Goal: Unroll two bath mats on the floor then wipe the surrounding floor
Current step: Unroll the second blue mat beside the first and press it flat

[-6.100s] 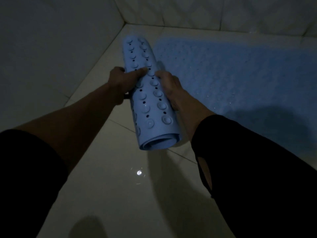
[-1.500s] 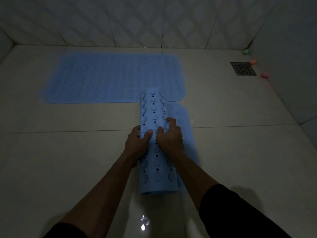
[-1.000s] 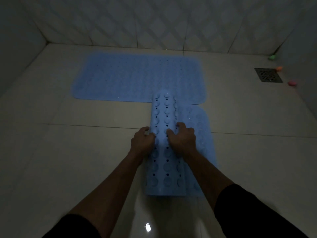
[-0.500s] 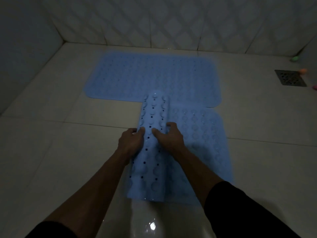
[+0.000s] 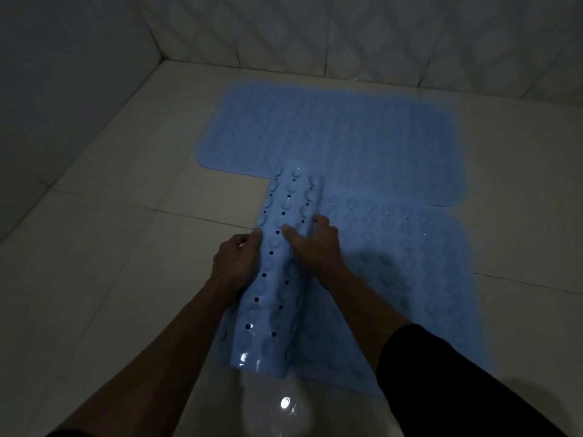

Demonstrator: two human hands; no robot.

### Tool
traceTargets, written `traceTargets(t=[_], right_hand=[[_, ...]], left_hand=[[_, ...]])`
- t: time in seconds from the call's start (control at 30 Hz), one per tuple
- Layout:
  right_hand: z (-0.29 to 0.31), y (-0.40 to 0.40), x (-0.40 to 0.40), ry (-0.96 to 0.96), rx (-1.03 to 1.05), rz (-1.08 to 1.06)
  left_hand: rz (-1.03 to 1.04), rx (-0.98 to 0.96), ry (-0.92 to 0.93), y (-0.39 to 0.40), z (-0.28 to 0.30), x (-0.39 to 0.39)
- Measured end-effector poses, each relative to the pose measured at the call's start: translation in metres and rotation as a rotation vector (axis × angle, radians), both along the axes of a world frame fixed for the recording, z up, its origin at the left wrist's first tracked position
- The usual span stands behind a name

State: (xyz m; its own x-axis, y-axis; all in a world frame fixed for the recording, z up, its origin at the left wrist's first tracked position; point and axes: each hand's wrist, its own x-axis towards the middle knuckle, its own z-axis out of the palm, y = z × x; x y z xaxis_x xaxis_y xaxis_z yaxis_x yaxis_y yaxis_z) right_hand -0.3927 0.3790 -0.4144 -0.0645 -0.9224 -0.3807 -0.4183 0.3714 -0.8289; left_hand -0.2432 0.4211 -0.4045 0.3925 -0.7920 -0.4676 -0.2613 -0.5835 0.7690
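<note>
One blue bath mat lies flat on the tiled floor near the back wall. In front of it is the second blue mat: its unrolled part is spread on the floor to the right, and its remaining roll, studded with suction cups, runs lengthwise from me toward the first mat. My left hand grips the roll's left side, fingers curled against it. My right hand lies on top of the roll, fingers bent over its right side. The far end of the roll touches the first mat's front edge.
A dim tiled bathroom floor with a side wall on the left and a patterned back wall. A light reflection shines on the wet-looking floor near me.
The roll has travelled leftward and got thinner, leaving more flat mat on its right. Both hands stayed on it. My view swung left, so the drain left the frame.
</note>
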Motion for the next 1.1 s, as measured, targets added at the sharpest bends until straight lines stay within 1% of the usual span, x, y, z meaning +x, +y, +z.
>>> traceTargets(t=[0.07, 0.2, 0.27, 0.33, 0.4, 0.43, 0.47, 0.5, 0.57, 0.63, 0.73, 0.83, 0.9, 0.97, 1.03, 1.1], right_hand=[[-0.001, -0.004, 0.009, 0.039, 0.023, 0.029], [0.000, -0.010, 0.031, -0.034, -0.114, -0.020], [0.003, -0.011, 0.042, -0.066, -0.131, -0.021], [0.004, -0.014, 0.054, -0.071, -0.141, -0.006], [0.006, -0.019, 0.062, -0.092, -0.083, 0.016], [0.006, -0.021, 0.065, -0.081, -0.048, 0.037], [0.005, -0.025, 0.070, -0.057, -0.055, 0.064], [0.004, -0.027, 0.074, 0.019, -0.069, 0.117], [0.000, -0.028, 0.083, 0.173, -0.082, 0.247], [-0.003, -0.027, 0.092, 0.239, -0.100, 0.349], [-0.007, -0.026, 0.101, 0.172, -0.139, 0.401], [-0.005, -0.026, 0.106, 0.132, -0.116, 0.486], [-0.005, -0.027, 0.109, 0.109, -0.158, 0.498], [-0.003, -0.023, 0.111, 0.099, -0.232, 0.452], [-0.008, -0.021, 0.107, 0.131, -0.299, 0.426], [-0.014, -0.021, 0.100, 0.248, -0.318, 0.501]], left_hand=[[0.007, -0.003, 0.006, 0.000, 0.000, 0.011], [-0.051, -0.003, -0.017, -0.001, 0.000, 0.024], [-0.059, -0.016, -0.065, 0.000, 0.001, 0.029], [-0.031, -0.033, -0.116, 0.002, 0.002, 0.039], [-0.055, -0.044, -0.125, 0.004, 0.004, 0.045], [-0.081, -0.050, -0.111, 0.005, 0.005, 0.048], [-0.116, -0.055, -0.102, 0.007, 0.005, 0.052], [-0.154, -0.058, -0.114, 0.007, 0.006, 0.056], [-0.214, -0.067, -0.193, 0.008, 0.004, 0.065], [-0.224, -0.064, -0.275, 0.008, 0.002, 0.072], [-0.178, -0.081, -0.339, 0.010, -0.006, 0.080], [-0.146, -0.120, -0.421, 0.013, -0.010, 0.079], [-0.178, -0.124, -0.490, 0.014, -0.011, 0.078], [-0.229, -0.080, -0.515, 0.015, -0.012, 0.079], [-0.257, -0.012, -0.579, 0.015, -0.015, 0.084], [-0.245, 0.028, -0.657, 0.015, -0.019, 0.092]])
